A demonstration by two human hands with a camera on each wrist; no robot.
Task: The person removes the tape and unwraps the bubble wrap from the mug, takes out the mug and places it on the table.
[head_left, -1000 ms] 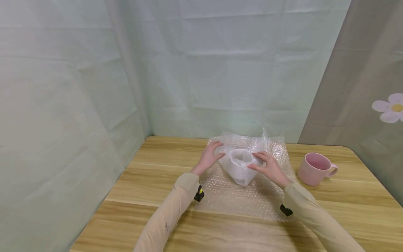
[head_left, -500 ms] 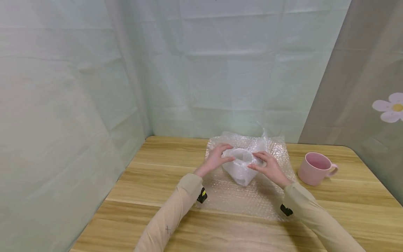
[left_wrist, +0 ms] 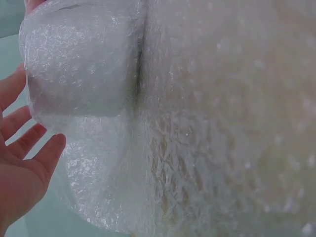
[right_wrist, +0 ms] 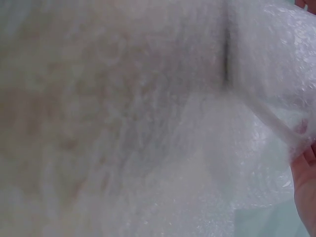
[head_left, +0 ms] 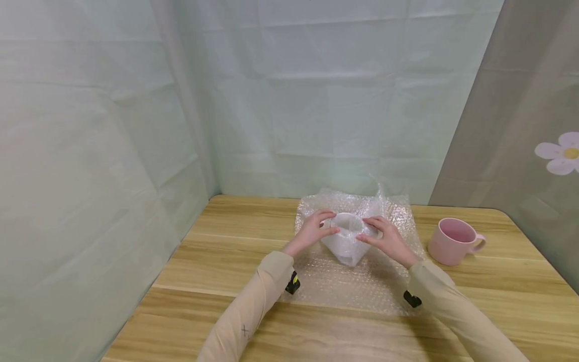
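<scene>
A white cup (head_left: 346,217) with a round open rim stands on a sheet of bubble wrap (head_left: 339,289), part of which is folded up around its sides. My left hand (head_left: 312,231) curves its fingers and thumb about the cup's left side, near the rim. On the right, my right hand (head_left: 390,242) holds the folded wrap against the cup, thumb in front and fingers behind. The left wrist view shows the wrapped side of the cup (left_wrist: 79,64) with left fingertips against its edge. In the right wrist view, bunched wrap lies at the right hand's (right_wrist: 306,190) fingers.
A pink mug (head_left: 452,244) stands to the right of the wrap, its handle facing right. The wooden table (head_left: 199,271) meets pale green curtains (head_left: 294,100) at its back edge. Loose wrap stands up behind the cup.
My left hand has moved right and come in from beside the cup to its left rim. The right hand keeps its place at the other side.
</scene>
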